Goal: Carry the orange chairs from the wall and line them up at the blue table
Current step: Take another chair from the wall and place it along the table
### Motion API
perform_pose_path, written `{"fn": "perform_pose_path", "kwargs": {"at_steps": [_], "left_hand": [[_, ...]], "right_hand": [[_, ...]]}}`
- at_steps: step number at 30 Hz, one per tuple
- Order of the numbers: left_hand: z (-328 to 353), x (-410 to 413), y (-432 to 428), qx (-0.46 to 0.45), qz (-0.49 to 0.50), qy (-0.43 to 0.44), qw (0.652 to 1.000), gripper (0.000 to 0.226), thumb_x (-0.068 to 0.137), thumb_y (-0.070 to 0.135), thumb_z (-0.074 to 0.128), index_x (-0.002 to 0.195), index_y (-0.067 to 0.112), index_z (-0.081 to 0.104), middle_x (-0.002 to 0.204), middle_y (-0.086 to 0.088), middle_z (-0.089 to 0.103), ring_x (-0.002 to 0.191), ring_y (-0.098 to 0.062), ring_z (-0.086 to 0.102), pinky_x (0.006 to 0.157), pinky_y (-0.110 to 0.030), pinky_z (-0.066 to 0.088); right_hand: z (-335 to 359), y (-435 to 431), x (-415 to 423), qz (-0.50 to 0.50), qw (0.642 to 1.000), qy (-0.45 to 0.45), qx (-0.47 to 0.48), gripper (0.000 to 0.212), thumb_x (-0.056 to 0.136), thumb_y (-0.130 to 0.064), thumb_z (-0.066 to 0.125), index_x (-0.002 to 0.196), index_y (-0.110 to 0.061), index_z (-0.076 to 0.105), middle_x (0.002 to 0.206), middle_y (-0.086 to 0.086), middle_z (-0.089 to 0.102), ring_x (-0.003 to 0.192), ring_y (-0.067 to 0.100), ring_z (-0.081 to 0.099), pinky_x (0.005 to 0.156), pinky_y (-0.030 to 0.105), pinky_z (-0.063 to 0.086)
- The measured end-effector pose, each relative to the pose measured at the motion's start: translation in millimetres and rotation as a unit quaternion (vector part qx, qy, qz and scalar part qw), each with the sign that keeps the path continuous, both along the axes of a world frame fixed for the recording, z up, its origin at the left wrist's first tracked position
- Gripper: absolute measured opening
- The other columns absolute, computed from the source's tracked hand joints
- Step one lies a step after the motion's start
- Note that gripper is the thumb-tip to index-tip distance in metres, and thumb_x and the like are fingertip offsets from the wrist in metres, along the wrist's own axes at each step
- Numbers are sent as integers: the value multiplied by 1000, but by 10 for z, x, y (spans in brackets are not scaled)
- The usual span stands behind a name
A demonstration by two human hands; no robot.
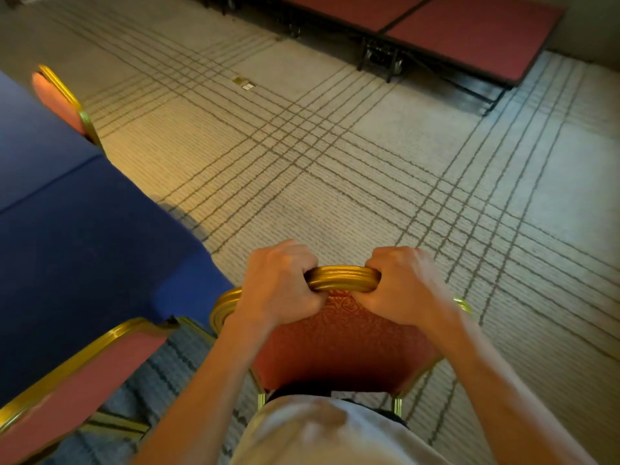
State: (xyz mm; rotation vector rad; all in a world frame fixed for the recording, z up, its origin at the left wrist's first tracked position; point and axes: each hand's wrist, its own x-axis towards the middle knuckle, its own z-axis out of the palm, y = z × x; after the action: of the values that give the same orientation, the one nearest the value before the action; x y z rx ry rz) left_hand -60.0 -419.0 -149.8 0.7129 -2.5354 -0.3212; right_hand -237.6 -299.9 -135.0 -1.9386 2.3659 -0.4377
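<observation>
An orange chair [342, 344] with a gold frame is right below me, its back toward me. My left hand [280, 285] and my right hand [402, 286] both grip the gold top rail of its backrest, side by side. The blue table [77, 236] fills the left of the view, its corner close to the chair's left side. A second orange chair [87, 374] stands at the table's near edge at lower left. A third orange chair [62, 100] shows its backrest at the table's far side, upper left.
Patterned beige carpet [335, 156] with dark grid lines spreads ahead and to the right. A low red-topped platform [469, 31] on black legs stands at the top right. A small floor outlet plate [245, 83] sits in the carpet ahead.
</observation>
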Motion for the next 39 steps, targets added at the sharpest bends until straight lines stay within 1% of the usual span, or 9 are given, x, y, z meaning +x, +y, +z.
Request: {"fn": "perform_pose_path", "kwargs": {"at_steps": [2, 6, 9, 15, 17, 24, 30, 35, 39], "left_hand": [[46, -183, -325, -3, -10, -2, 1000, 24, 57, 35, 60, 52, 22, 41, 58, 14, 34, 55, -12, 40, 54, -24, 17], [110, -449, -782, -9, -27, -11, 1000, 32, 55, 31, 67, 54, 24, 36, 57, 14, 32, 56, -10, 34, 51, -23, 9], [145, -668, -1117, -6, -33, -16, 999, 38, 54, 27, 72, 57, 28, 34, 56, 13, 34, 54, -11, 37, 52, -23, 12], [127, -1215, -1825, 3, -27, -30, 999, 36, 56, 25, 71, 54, 25, 35, 57, 15, 21, 59, -7, 23, 52, -20, 9], [119, -1421, -2073, 3, -23, -34, 999, 38, 55, 26, 70, 55, 26, 32, 57, 15, 17, 59, -7, 22, 52, -19, 9], [106, -2044, -2970, 15, 44, -59, 997, 38, 60, 27, 71, 52, 25, 33, 54, 15, 21, 56, -8, 28, 50, -20, 13], [241, -2350, -3667, 16, 110, -61, 992, 37, 62, 27, 72, 50, 25, 37, 52, 14, 26, 52, -7, 31, 48, -20, 15], [206, -2446, -4269, 24, 128, -55, 990, 42, 59, 21, 76, 52, 26, 35, 55, 14, 30, 51, -10, 35, 48, -21, 20], [112, -2481, -4823, 17, 147, -36, 988, 47, 58, 23, 78, 53, 26, 31, 55, 14, 28, 52, -9, 31, 49, -21, 16]], "right_hand": [[41, -287, -165, -8, 1000, -1, -4, 38, 68, -66, 48, 54, -31, 40, 59, -13, 41, 59, 18, 57, 59, 27, 33], [62, -703, -396, -18, 1000, 8, -18, 37, 68, -62, 56, 54, -34, 36, 58, -15, 36, 56, 18, 56, 57, 26, 30], [53, -1049, -623, -19, 999, 7, -32, 38, 67, -58, 63, 55, -34, 36, 59, -15, 36, 54, 18, 56, 56, 25, 29], [-28, -1816, -1210, -4, 999, 2, -45, 38, 66, -57, 62, 54, -32, 36, 57, -15, 33, 48, 13, 44, 51, 22, 21], [-73, -2097, -1429, 6, 999, -2, -47, 36, 66, -57, 63, 54, -32, 41, 57, -14, 36, 48, 15, 48, 52, 23, 24], [-110, -3242, -2211, 60, 997, -14, -45, 40, 65, -62, 55, 51, -24, 54, 54, -6, 54, 48, 19, 55, 52, 25, 30], [5, -4184, -2638, 128, 990, -44, -46, 38, 68, -60, 55, 53, -29, 40, 53, -10, 40, 48, 17, 46, 52, 27, 29], [-41, -4930, -2769, 166, 985, -19, -32, 34, 68, -55, 62, 54, -28, 48, 56, -12, 40, 48, 15, 42, 52, 25, 27], [-72, -5607, -2802, 188, 982, -6, -20, 33, 66, -51, 64, 53, -31, 40, 55, -12, 39, 47, 15, 40, 52, 24, 25]]}}
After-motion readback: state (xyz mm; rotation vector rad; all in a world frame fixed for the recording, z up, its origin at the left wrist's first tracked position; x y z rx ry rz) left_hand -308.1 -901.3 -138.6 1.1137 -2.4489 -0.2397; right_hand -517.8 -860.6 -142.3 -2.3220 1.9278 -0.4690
